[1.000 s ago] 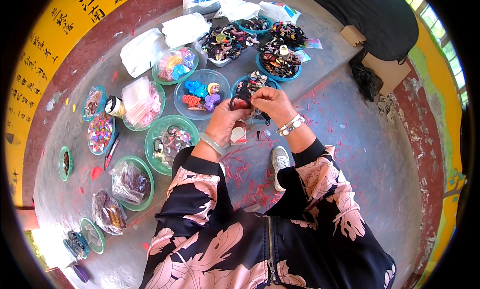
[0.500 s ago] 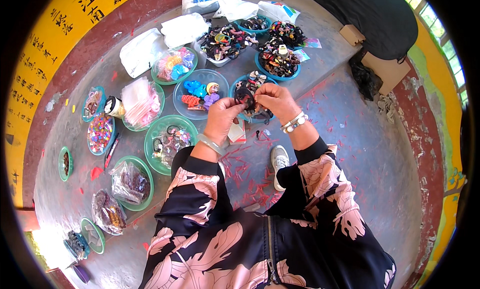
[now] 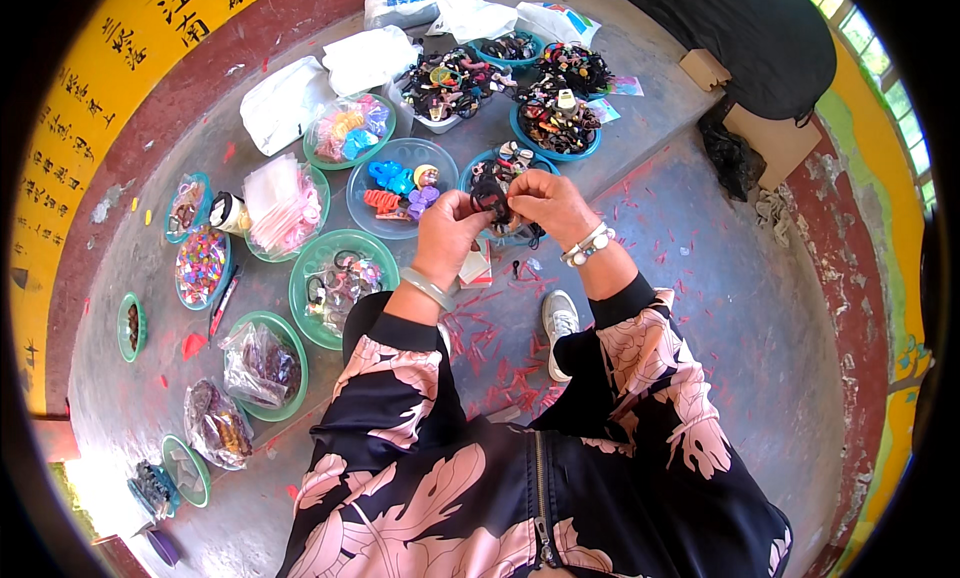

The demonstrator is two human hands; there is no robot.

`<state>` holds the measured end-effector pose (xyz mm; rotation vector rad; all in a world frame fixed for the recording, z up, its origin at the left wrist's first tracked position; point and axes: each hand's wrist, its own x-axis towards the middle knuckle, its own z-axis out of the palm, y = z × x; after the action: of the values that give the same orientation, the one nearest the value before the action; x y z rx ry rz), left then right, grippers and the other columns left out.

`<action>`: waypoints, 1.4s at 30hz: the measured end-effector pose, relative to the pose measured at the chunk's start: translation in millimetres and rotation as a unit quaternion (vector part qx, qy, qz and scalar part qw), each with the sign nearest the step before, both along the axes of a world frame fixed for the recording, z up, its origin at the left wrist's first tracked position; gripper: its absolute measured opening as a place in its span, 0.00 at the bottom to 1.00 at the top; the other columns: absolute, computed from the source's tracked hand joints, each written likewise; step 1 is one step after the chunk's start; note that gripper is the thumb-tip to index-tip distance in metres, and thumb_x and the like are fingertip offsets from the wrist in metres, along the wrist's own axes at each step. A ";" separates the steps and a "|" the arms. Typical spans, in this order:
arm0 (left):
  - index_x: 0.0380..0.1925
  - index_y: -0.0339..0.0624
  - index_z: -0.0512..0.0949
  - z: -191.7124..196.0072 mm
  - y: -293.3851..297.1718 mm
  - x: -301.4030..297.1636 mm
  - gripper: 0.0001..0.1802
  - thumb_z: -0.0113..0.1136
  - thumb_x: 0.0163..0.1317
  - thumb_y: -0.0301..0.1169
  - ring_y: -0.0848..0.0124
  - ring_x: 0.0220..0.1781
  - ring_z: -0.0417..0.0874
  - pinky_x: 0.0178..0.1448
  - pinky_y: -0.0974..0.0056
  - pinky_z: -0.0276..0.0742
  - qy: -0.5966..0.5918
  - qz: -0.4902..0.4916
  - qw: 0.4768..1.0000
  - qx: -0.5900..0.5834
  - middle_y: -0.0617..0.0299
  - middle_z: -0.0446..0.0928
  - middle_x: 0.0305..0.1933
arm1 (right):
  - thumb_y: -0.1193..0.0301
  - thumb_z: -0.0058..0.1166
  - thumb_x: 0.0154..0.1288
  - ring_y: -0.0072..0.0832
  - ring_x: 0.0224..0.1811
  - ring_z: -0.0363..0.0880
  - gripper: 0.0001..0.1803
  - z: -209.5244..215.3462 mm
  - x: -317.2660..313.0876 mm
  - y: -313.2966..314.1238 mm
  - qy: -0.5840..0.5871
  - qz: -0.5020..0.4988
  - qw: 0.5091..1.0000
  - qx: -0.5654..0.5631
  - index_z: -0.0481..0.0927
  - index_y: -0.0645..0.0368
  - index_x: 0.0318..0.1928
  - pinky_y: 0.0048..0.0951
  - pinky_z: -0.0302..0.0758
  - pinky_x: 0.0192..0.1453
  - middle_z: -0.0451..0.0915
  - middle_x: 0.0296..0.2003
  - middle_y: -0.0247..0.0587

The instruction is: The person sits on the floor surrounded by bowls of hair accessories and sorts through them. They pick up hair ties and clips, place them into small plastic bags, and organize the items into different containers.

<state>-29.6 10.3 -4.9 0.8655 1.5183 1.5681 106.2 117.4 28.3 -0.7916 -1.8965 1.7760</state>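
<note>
A dark bundle of hair ties (image 3: 489, 195) is pinched between my two hands, above a blue bowl (image 3: 467, 172) of hair ties. My left hand (image 3: 443, 240) grips its left side between thumb and fingers. On the other side, the bent fingers of my right hand (image 3: 551, 208) pinch it; their tips partly cover it. Just left of my hands stands a clear basin (image 3: 353, 201) with blue scrunchies (image 3: 391, 176), orange coils (image 3: 383, 202) and purple ones (image 3: 422, 200). Below my left hand is a small box (image 3: 475, 268), partly covered.
Farther off are more bowls heaped with hair ties (image 3: 560, 118) and white sacks (image 3: 283, 103). At left stand a green bowl of small packets (image 3: 340, 289), a bowl of colourful beads (image 3: 203, 268) and a utility knife (image 3: 224, 303). Red scraps (image 3: 510, 383) litter the floor by my shoe (image 3: 560, 323).
My right hand has shifted slightly, and its fingers bend more over the dark bundle. My left hand has turned a little. Both still hold the bundle; the bowls have not moved.
</note>
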 end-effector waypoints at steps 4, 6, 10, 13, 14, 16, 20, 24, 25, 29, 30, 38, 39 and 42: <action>0.25 0.40 0.70 -1.8 -0.2 0.9 0.10 0.63 0.49 0.24 0.81 0.19 0.71 0.18 0.75 0.69 0.041 0.004 0.999 0.021 0.68 0.70 0.20 | 0.75 0.55 0.53 0.21 0.25 0.77 0.13 8.4 -2.5 -7.3 0.003 0.001 1.000 -0.005 0.74 0.67 0.40 0.21 0.72 0.25 0.77 0.26 0.38; 0.26 0.39 0.70 -1.2 0.7 2.2 0.10 0.63 0.49 0.24 0.80 0.20 0.72 0.19 0.75 0.71 0.026 -0.001 0.999 0.019 0.67 0.70 0.22 | 0.74 0.55 0.54 0.21 0.24 0.76 0.13 8.8 -3.3 -9.4 0.004 0.011 0.999 0.037 0.75 0.67 0.40 0.21 0.72 0.24 0.77 0.26 0.37; 0.28 0.39 0.69 3.9 0.6 4.4 0.09 0.62 0.50 0.23 0.78 0.25 0.76 0.27 0.73 0.77 -0.033 -0.032 0.999 0.029 0.65 0.71 0.26 | 0.74 0.54 0.56 0.20 0.22 0.75 0.10 1.8 -2.3 -5.9 0.003 0.008 0.999 0.048 0.76 0.68 0.38 0.21 0.72 0.22 0.77 0.25 0.37; 0.31 0.37 0.70 9.4 -3.4 3.5 0.08 0.59 0.52 0.22 0.75 0.31 0.78 0.37 0.71 0.79 -0.145 -0.057 0.988 0.014 0.64 0.73 0.30 | 0.75 0.53 0.56 0.19 0.21 0.74 0.08 4.1 -2.9 -6.8 -0.004 -0.013 1.000 0.026 0.77 0.68 0.35 0.20 0.71 0.21 0.77 0.24 0.37; 0.33 0.36 0.71 8.8 -3.5 2.9 0.08 0.58 0.53 0.21 0.74 0.33 0.78 0.40 0.70 0.79 -0.167 -0.066 0.984 0.017 0.63 0.73 0.31 | 0.76 0.53 0.56 0.19 0.20 0.74 0.08 3.3 -2.5 -6.2 0.000 -0.016 1.000 0.021 0.77 0.68 0.35 0.20 0.71 0.20 0.77 0.24 0.37; 0.36 0.34 0.72 7.4 -4.0 1.0 0.09 0.56 0.54 0.21 0.73 0.37 0.79 0.45 0.69 0.77 -0.211 -0.085 0.973 0.022 0.61 0.75 0.34 | 0.77 0.53 0.56 0.19 0.19 0.74 0.08 1.4 -1.8 -4.1 0.006 -0.021 1.000 0.012 0.77 0.67 0.37 0.20 0.70 0.19 0.77 0.24 0.38; 0.38 0.32 0.73 10.2 -3.9 -0.6 0.10 0.54 0.55 0.22 0.72 0.40 0.79 0.48 0.70 0.76 -0.256 -0.127 0.958 0.036 0.57 0.76 0.39 | 0.79 0.51 0.56 0.19 0.21 0.74 0.07 4.0 0.6 -2.0 0.000 -0.033 0.999 0.019 0.76 0.67 0.37 0.20 0.71 0.20 0.77 0.25 0.38; 0.38 0.32 0.74 4.7 -4.3 -4.5 0.10 0.53 0.56 0.22 0.72 0.40 0.79 0.48 0.70 0.76 -0.275 -0.114 0.955 0.017 0.57 0.77 0.39 | 0.81 0.51 0.55 0.19 0.25 0.75 0.07 5.5 -2.0 -4.6 0.013 -0.029 0.997 0.068 0.75 0.65 0.36 0.20 0.72 0.21 0.77 0.27 0.36; 0.38 0.31 0.74 3.5 -4.7 -5.5 0.09 0.53 0.56 0.22 0.72 0.39 0.79 0.47 0.70 0.77 -0.279 -0.104 0.955 0.009 0.58 0.77 0.38 | 0.81 0.51 0.54 0.19 0.26 0.76 0.07 6.5 -3.3 -5.9 0.011 -0.028 0.995 0.092 0.75 0.65 0.35 0.20 0.72 0.22 0.77 0.28 0.36; 0.38 0.32 0.74 10.6 -3.7 0.2 0.09 0.53 0.58 0.24 0.72 0.38 0.80 0.45 0.71 0.77 -0.233 -0.108 0.967 -0.008 0.58 0.77 0.38 | 0.81 0.52 0.55 0.16 0.31 0.74 0.09 1.2 1.0 -1.1 -0.018 -0.003 0.985 0.174 0.74 0.63 0.38 0.20 0.73 0.33 0.76 0.30 0.33; 0.38 0.32 0.74 10.6 -4.0 0.0 0.09 0.53 0.58 0.25 0.72 0.38 0.80 0.45 0.71 0.77 -0.228 -0.106 0.968 -0.009 0.58 0.77 0.37 | 0.81 0.52 0.54 0.16 0.31 0.74 0.09 3.4 0.8 -2.8 -0.016 -0.001 0.987 0.161 0.74 0.63 0.38 0.20 0.73 0.33 0.76 0.30 0.33; 0.37 0.33 0.74 6.7 -4.2 -3.6 0.08 0.51 0.59 0.25 0.73 0.37 0.79 0.45 0.71 0.77 -0.289 -0.092 0.953 0.004 0.59 0.77 0.36 | 0.80 0.54 0.53 0.17 0.32 0.74 0.09 12.2 4.8 -0.1 0.025 0.024 0.995 0.089 0.76 0.64 0.38 0.19 0.72 0.36 0.77 0.31 0.33; 0.37 0.33 0.73 5.5 -4.3 -5.1 0.08 0.51 0.59 0.25 0.73 0.37 0.79 0.45 0.71 0.77 -0.309 -0.096 0.946 0.009 0.59 0.77 0.36 | 0.80 0.54 0.53 0.17 0.32 0.74 0.09 16.0 5.6 0.4 0.018 0.020 0.995 0.099 0.77 0.64 0.37 0.19 0.72 0.36 0.77 0.31 0.33; 0.37 0.34 0.74 7.7 -4.5 -5.5 0.08 0.51 0.58 0.24 0.73 0.37 0.79 0.45 0.71 0.77 -0.328 -0.109 0.938 0.024 0.59 0.77 0.36 | 0.80 0.56 0.52 0.17 0.32 0.74 0.08 11.9 6.7 4.1 0.011 0.004 0.992 0.124 0.78 0.64 0.36 0.19 0.72 0.36 0.78 0.30 0.33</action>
<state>-35.0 5.7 2.8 0.4410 0.8769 1.5224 113.0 121.4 40.2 -0.6710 -2.0570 1.5080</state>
